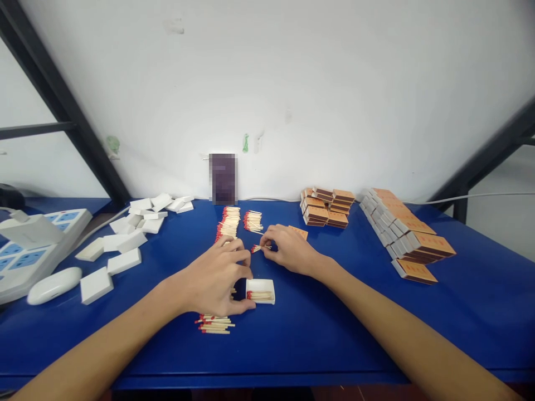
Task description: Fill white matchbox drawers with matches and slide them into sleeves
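Observation:
My left hand (219,278) holds the left end of a small white matchbox tray (273,295) on the table, thumb at the near corner and a finger at the far one. Red-tipped matches (259,296) lie along the tray's near side. Just beyond it, my right hand (286,248) pinches a few matches (256,249) between thumb and fingertips. A loose pile of matches (215,324) lies below my left hand, which partly covers it. Past the hands are a long row of matches (229,223) and a smaller bunch (253,220).
White matchbox trays (125,260) are scattered on the left, near a power strip (37,250) and a white rounded case (54,285). Orange matchbox sleeves (326,207) are piled at the back; more matchboxes (409,234) are stacked at right. A blurred-out dark rectangle (223,179) stands against the wall.

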Motion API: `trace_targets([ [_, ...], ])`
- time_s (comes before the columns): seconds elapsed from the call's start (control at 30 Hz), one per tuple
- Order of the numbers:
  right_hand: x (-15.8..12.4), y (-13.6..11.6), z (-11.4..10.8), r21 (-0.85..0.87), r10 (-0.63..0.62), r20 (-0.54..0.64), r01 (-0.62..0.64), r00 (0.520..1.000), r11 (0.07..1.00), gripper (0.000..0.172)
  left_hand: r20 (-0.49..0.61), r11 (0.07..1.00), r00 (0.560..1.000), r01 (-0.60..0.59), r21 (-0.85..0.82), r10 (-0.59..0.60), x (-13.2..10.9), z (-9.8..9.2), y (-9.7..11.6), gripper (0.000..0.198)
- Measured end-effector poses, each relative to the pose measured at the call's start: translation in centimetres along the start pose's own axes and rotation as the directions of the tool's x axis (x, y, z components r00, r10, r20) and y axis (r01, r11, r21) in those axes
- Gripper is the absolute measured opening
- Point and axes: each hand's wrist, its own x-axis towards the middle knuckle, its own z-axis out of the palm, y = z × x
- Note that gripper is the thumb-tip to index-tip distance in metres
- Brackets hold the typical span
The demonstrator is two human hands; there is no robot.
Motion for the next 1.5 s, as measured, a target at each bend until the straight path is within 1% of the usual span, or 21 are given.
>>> trace_targets([
  [0.23,0.0,0.1,0.0,0.015,-0.009,0.021,0.008,1.0,1.0,0.005,0.001,1.0,1.0,-0.003,-0.003,0.003,0.0,0.1,0.0,0.032],
  [0.4,-0.1,-0.3,-0.7,0.02,-0.029,0.029,0.029,0.999,0.999,0.004,0.0,1.0,1.0,-0.001,-0.008,0.001,0.0,0.1,0.0,0.032],
  [0.53,-0.1,-0.5,-1.1,0.079,-0.087,0.107,0.078,0.99,0.994,0.006,0.001,1.0,1.0,0.0,-0.003,0.0,-0.1,0.1,-0.1,0.033],
  [0.6,-0.2,-0.5,-1.0,0.091,-0.105,0.126,0.094,0.986,0.991,0.007,0.002,1.0,1.0,0.003,0.002,-0.003,-0.1,0.1,0.0,0.034],
  [0.67,-0.2,-0.4,-0.9,0.082,-0.11,0.104,0.102,0.988,0.991,0.006,0.008,1.0,1.0,0.006,0.004,-0.006,-0.1,0.0,0.0,0.034],
  [0.8,-0.4,-0.3,-0.8,0.065,-0.116,0.061,0.112,0.991,0.992,0.01,0.01,1.0,1.0,0.004,-0.001,-0.004,0.0,0.0,0.0,0.032],
  [0.93,-0.5,-0.6,-0.9,0.073,-0.11,0.018,0.109,0.994,0.991,0.008,0.009,1.0,1.0,-0.001,0.001,0.001,-0.1,0.0,0.0,0.033],
  [1.07,0.3,-0.6,-0.3,0.043,-0.035,-0.107,0.04,0.994,0.998,0.007,0.012,1.0,1.0,-0.003,0.009,0.003,-0.1,-0.1,0.0,0.033],
  [1.17,1.1,-0.4,0.4,-0.001,0.038,-0.141,-0.039,0.989,0.999,0.011,0.017,1.0,1.0,0.001,0.01,-0.002,-0.1,-0.1,0.1,0.034],
  [1.23,1.2,-0.5,0.5,-0.01,0.039,-0.125,-0.041,0.991,0.999,0.014,0.011,1.0,1.0,0.002,0.008,-0.002,-0.1,-0.1,0.1,0.034],
  [1.37,0.6,-0.6,0.0,0.025,-0.009,-0.051,0.01,0.999,1.0,0.015,-0.006,1.0,1.0,-0.008,0.003,0.008,-0.1,0.0,0.0,0.032],
  [1.5,0.0,-0.5,-0.5,0.062,0.002,0.008,-0.003,1.0,0.998,0.016,0.007,1.0,1.0,-0.003,0.008,0.003,-0.1,-0.1,0.1,0.034],
])
